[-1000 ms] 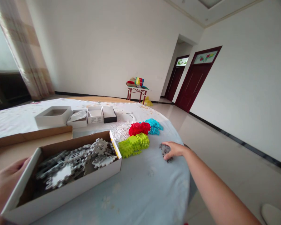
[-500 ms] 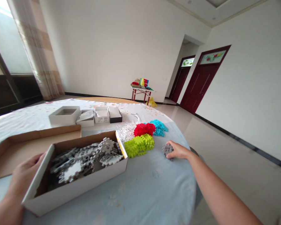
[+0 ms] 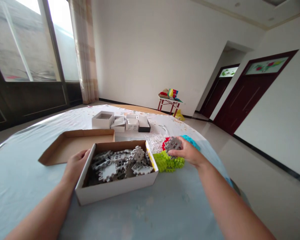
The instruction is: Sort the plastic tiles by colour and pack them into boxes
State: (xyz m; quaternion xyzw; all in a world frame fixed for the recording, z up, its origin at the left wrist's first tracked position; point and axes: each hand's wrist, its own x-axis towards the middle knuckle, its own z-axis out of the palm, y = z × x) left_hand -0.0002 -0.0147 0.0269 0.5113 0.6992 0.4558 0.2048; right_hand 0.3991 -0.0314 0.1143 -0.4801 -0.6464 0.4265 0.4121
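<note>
Several grey interlocking building pieces (image 3: 173, 144), pressed together in a stack, are in the grip of my right hand (image 3: 190, 152). They are raised above the pile of lime-green pieces (image 3: 168, 162) and hide most of the red pieces (image 3: 165, 142). My left hand (image 3: 77, 164) has its fingers curled against the left wall of a white cardboard box (image 3: 120, 188); its fingertips are partly hidden. Loose grey pieces (image 3: 120, 163) fill the box in a jumble, some lying flat and others tilted.
An open cardboard lid (image 3: 77, 141) lies behind the box. Farther back stand small white boxes (image 3: 102, 121) and a black-sided one (image 3: 144, 125). White pieces (image 3: 157, 143) and blue pieces (image 3: 192, 141) lie near the colored piles. The cloth-covered table (image 3: 140, 216) curves away at right.
My right hand has lifted the grey pieces from beside the green pile and carried them left, over it. The view has turned left. My left hand stays at the box.
</note>
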